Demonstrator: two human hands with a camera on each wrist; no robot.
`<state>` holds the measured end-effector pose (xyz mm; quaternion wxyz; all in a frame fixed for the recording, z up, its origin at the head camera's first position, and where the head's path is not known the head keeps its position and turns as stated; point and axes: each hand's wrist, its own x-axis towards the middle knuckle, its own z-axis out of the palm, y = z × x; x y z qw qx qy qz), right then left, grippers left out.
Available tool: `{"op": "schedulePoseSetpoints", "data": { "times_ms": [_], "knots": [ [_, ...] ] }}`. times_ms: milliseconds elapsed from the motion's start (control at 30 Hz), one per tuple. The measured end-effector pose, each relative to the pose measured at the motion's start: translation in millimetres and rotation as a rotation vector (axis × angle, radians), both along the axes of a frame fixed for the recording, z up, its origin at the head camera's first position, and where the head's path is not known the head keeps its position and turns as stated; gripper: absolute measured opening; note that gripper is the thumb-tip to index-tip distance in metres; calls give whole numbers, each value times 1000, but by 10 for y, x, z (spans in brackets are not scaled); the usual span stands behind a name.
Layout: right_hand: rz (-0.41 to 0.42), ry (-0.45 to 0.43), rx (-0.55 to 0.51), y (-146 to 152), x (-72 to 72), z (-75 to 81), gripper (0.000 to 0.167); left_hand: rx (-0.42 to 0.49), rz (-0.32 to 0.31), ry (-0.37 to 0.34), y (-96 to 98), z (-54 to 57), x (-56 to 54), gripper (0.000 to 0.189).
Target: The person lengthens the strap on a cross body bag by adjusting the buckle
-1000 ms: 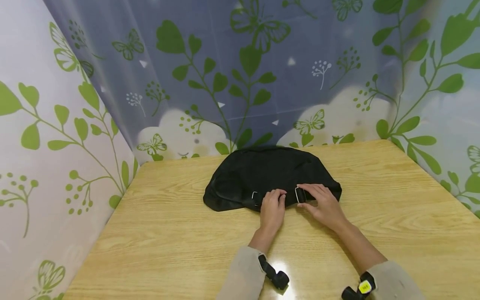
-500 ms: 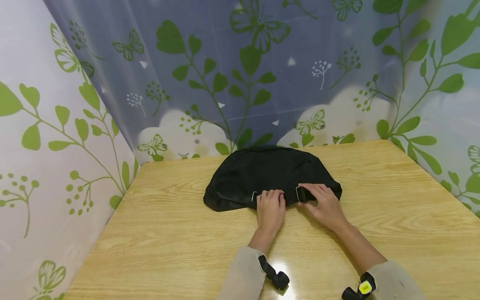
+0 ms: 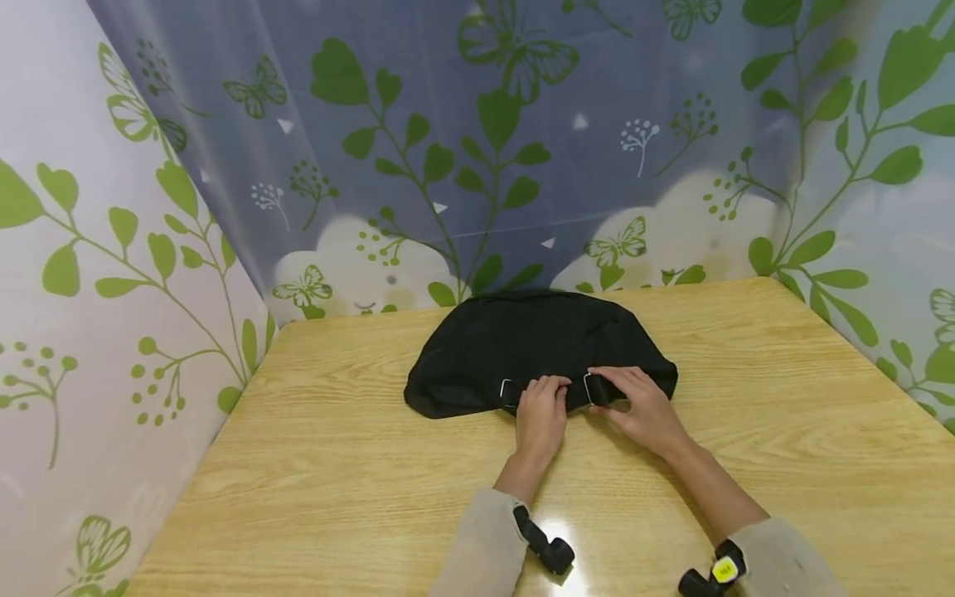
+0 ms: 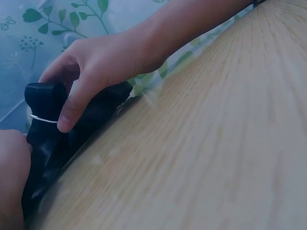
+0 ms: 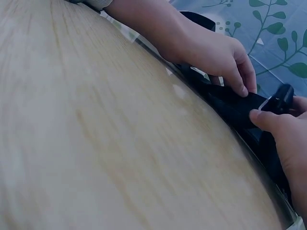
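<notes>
A black fabric bag (image 3: 537,336) lies flat at the back of the table, its strap running along the near edge. My left hand (image 3: 542,419) pinches the black strap (image 5: 230,103) between thumb and fingers, just right of one metal ring (image 3: 505,393). With my right hand (image 3: 643,412) I grip a second metal buckle (image 3: 588,390) and the strap loop beside it, thumb below and fingers above. In the left wrist view, that strap loop (image 4: 45,96) stands up through the buckle. The left fingertips are partly hidden in the head view.
The wood-grain table (image 3: 313,497) spreads in front of and to both sides of the bag. A patterned curtain (image 3: 418,166) hangs directly behind the bag, with further patterned sheets at the left and right sides.
Both hands keep their hold on the strap. The buckle in my right hand has shifted slightly left over the last half second, and my left hand slightly right. The bag has barely moved.
</notes>
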<state>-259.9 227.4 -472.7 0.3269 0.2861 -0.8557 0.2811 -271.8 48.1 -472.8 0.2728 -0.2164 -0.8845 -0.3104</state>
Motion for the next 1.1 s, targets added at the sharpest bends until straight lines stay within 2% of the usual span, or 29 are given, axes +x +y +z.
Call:
{"op": "schedulePoseSetpoints", "data": {
  "times_ms": [200,400,500,700,767,900,1100],
  "knots": [
    [58,-11,28,-11,3,9,60,98,-103,-36,8,10,9,11],
    [55,-12,39,-23,9,18,59,175,-103,-112,22,1,12,12],
    [41,-7,35,-26,14,22,59,155,-67,-101,23,10,16,11],
    [-9,14,-47,-21,13,24,59,-12,92,4,10,13,15,7],
    [-21,3,-86,-21,15,25,59,-32,112,18,8,6,12,6],
    [-19,-75,-160,-24,25,32,58,33,74,-2,14,-1,4,7],
    [32,-188,-197,-28,50,42,57,160,-49,-81,19,9,8,11]
  ]
}}
